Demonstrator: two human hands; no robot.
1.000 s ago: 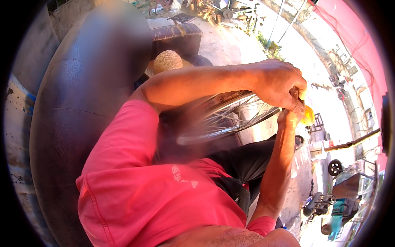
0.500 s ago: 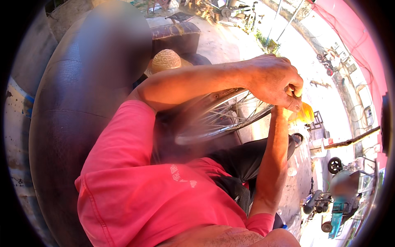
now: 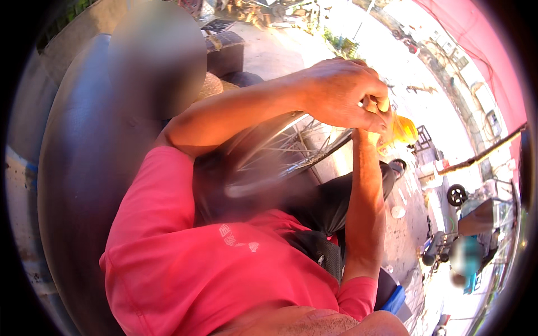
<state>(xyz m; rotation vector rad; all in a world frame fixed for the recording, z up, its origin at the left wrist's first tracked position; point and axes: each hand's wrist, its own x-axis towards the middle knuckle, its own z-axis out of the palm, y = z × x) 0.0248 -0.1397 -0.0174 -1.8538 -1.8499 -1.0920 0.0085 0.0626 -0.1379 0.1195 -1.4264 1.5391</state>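
Observation:
My left hand (image 3: 344, 95) reaches across from the left, with fingertips and thumb curled together in a pinch. What lies between them is too small to make out. Behind it, my right hand (image 3: 368, 136) comes up from below and shows mostly at the wrist; its fingers are hidden. A glaring yellow-orange shape (image 3: 402, 131) adjoins both hands, and I cannot tell whether it is sunlit skin or a thing. Below my left forearm stands a spoked bicycle wheel (image 3: 305, 168), partly blurred, apart from the fingers.
A large dark curved surface (image 3: 78, 185) fills the left side. Behind my left arm is a brown box (image 3: 227, 51). At the right are a stick (image 3: 485, 150), a small black wheel (image 3: 457, 195) and a turquoise vehicle (image 3: 473, 263). A sandalled foot (image 3: 398, 166) rests nearby.
Both hands and the wheel have shifted left and slightly up in the picture, as has much of the background. The hands stay together in much the same pose. The straw hat is now mostly hidden.

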